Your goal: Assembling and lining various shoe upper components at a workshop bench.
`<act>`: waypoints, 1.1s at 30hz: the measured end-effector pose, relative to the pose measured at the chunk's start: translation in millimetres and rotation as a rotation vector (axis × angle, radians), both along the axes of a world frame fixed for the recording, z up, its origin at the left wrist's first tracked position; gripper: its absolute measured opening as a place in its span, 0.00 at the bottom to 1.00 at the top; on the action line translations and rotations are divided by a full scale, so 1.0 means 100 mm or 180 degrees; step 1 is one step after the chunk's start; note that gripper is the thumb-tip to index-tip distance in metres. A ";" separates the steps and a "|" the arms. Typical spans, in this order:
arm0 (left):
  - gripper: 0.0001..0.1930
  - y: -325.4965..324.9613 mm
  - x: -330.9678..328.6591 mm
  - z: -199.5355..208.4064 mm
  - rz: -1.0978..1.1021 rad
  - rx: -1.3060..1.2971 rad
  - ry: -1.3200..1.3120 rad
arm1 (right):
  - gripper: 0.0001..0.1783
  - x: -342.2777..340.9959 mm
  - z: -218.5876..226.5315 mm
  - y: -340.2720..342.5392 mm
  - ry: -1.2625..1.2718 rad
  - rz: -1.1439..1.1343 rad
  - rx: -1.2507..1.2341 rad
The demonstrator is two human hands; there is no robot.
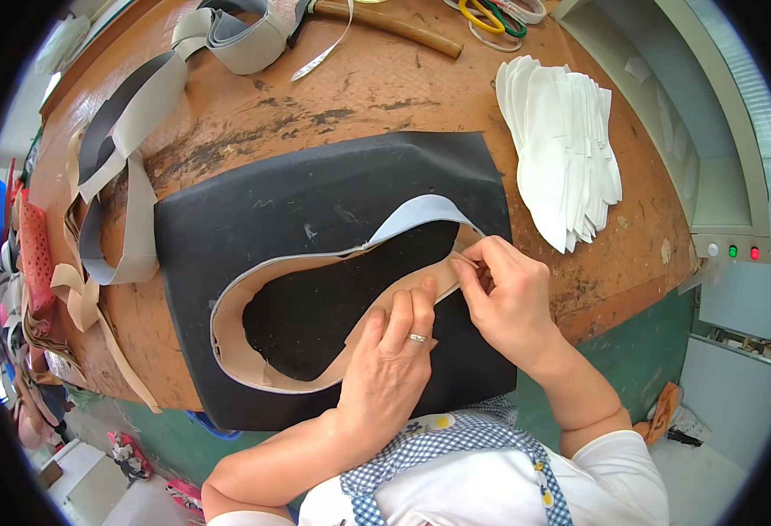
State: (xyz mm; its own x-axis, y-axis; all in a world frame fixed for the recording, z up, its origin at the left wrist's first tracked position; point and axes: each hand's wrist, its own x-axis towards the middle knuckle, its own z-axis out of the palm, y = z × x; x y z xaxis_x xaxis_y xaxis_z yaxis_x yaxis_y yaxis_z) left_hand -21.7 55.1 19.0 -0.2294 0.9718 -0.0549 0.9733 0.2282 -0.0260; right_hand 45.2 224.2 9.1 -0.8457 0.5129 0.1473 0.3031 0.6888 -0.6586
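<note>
A closed loop of strip material (229, 316), tan inside and pale blue-grey outside, stands on edge on a black mat (245, 202). My left hand (387, 368), with a ring on one finger, presses its fingers together against the near side of the loop. Just to the right, my right hand (510, 298) pinches the strip's edge between thumb and fingers at the loop's right end. Part of the near wall is hidden behind my fingers.
White sole-shaped pieces (561, 149) lie stacked at the right. Long grey strips (145, 105) coil along the left, near tan strips (83, 298). A wooden-handled tool (390, 26) and yellow-handled scissors (482, 13) lie at the back. A grey machine (732, 206) stands right.
</note>
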 end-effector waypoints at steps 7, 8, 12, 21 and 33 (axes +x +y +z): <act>0.42 0.09 -0.03 -0.03 0.0067 0.0094 -0.0287 | 0.07 -0.02 -0.02 -0.03 0.0095 -0.0071 0.0090; 0.42 0.11 -0.03 -0.06 0.0128 0.0204 -0.0356 | 0.07 -0.02 -0.03 -0.03 0.0239 -0.0194 -0.0185; 0.43 0.14 -0.01 -0.05 0.0124 0.0157 -0.0122 | 0.07 0.00 -0.11 -0.04 0.0495 -0.0146 0.0125; 0.44 0.13 -0.03 -0.02 0.0054 0.0076 -0.0024 | 0.08 -0.02 -0.23 -0.12 0.0617 -0.0386 0.0756; 0.37 0.16 -0.02 0.01 0.0046 -0.0085 0.0076 | 0.11 -0.09 -0.18 -0.06 0.0348 -0.0522 0.0707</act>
